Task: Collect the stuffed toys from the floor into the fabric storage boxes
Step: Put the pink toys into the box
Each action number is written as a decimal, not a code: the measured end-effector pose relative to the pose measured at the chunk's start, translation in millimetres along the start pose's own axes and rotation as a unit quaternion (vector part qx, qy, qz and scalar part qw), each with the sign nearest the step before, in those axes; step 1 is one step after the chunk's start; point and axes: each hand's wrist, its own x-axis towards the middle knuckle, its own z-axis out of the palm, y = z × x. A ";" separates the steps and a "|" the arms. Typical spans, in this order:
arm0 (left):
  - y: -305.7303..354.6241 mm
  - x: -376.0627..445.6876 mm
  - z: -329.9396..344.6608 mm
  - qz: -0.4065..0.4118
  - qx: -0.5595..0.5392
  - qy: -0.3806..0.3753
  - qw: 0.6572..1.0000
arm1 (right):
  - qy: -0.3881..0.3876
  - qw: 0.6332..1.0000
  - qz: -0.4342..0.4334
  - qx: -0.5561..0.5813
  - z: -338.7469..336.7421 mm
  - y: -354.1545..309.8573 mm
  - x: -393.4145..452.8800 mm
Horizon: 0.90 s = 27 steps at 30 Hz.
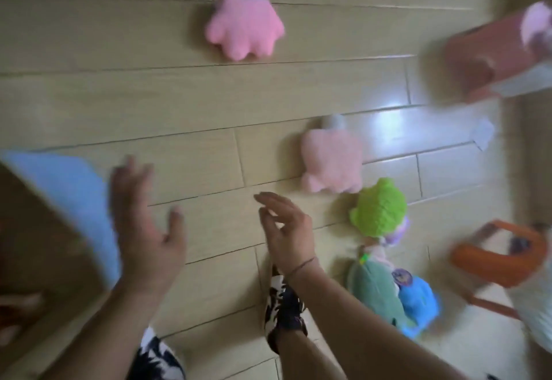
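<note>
Glossy wood-look plank floor [179, 105], glare at two o'clock. Fuzzy plush on pink paw toy [245, 25] at twelve; knobbly green pile on toy [379, 209] at four.

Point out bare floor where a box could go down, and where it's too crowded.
Free: the floor left of the bright pink toy, and the strip between it and the pale pink toy. Crowded: lower right, where the green toy, blue toy and orange box bunch up.

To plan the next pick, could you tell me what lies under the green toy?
The green toy overlaps a purple-and-pink plush; only its edge shows, the rest is covered.
</note>
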 end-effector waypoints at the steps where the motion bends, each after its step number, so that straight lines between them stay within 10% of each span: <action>1: 20.2 -3.0 16.8 0.055 0.016 -0.072 0.996 | 0.008 0.998 0.060 -0.011 -23.7 16.9 8.0; 7: 86.1 -18.9 131.7 0.034 0.215 -0.408 0.887 | 0.000 0.947 0.318 -0.050 -128.0 120.0 41.6; 13: 99.5 -20.8 187.8 -0.015 0.206 -0.464 0.862 | -0.020 0.799 0.482 0.359 -116.7 171.1 106.8; 19: 77.9 -16.3 188.6 0.001 0.170 -0.483 0.859 | 0.072 0.761 0.461 0.451 -71.1 214.6 176.8; 22: 71.2 1.1 177.7 -0.241 -0.021 -0.458 0.855 | 0.118 0.804 0.427 0.397 -71.9 205.1 158.4; 24: 70.2 20.5 162.9 -0.521 -0.231 -0.360 0.739 | 0.075 0.858 0.349 0.370 -82.6 191.3 130.6; 27: 58.7 36.4 137.7 -0.605 -0.369 -0.320 0.629 | -0.135 0.924 0.192 0.301 -97.7 152.8 96.7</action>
